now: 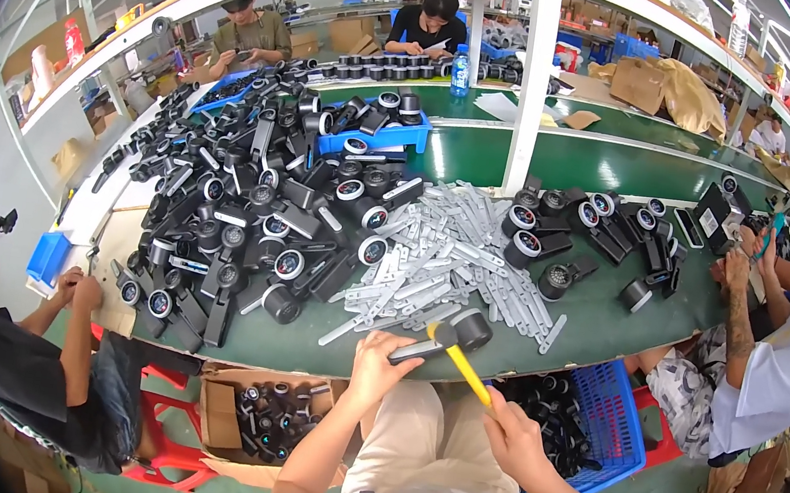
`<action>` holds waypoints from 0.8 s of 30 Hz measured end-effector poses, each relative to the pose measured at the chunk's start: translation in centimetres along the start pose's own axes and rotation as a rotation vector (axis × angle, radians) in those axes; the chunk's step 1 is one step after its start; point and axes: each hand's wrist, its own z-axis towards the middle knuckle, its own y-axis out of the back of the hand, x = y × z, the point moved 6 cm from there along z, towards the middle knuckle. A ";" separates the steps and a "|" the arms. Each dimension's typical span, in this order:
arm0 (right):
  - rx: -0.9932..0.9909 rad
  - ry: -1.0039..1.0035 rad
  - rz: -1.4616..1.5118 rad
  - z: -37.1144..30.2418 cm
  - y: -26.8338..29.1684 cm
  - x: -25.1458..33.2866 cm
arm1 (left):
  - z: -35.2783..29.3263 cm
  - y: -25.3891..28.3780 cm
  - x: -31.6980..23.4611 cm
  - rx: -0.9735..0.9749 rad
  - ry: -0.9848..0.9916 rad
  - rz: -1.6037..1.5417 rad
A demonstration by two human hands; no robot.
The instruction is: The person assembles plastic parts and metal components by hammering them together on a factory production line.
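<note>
At the table's near edge my left hand [377, 368] grips the handle end of a black device with a round head [472, 329]. A grey strip [415, 349] lies along that handle. My right hand [514, 430] is closed round the yellow handle of a hammer [472, 374]. The hammer's dark head rests on or just above the device, between its grey strip and its round head; I cannot tell whether they touch. Just beyond my hands spreads a loose pile of flat grey strips [454, 254].
Many black devices [252, 198] heap on the left, and several [555, 280] lie right. A blue tray [380, 131] sits behind. Below the edge are a cardboard box [218, 413] and a blue basket [624, 436]. Co-workers sit left [31, 358] and right [773, 366]; a white post [533, 85] rises ahead.
</note>
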 end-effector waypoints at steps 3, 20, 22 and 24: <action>0.047 -0.021 -0.078 -0.3 -0.7 -0.4 | 0.1 0.1 -0.1 0.013 -0.002 0.001; 0.159 -0.093 -0.065 -0.3 -2.0 -1.1 | -0.2 -0.8 1.7 -0.030 0.028 -0.146; 0.170 -0.073 -0.054 -0.3 -2.3 -0.6 | -0.1 -0.9 2.0 -0.020 0.048 -0.144; 0.070 0.012 0.075 -0.3 -2.2 0.4 | 0.0 -0.8 2.0 -0.039 0.021 -0.122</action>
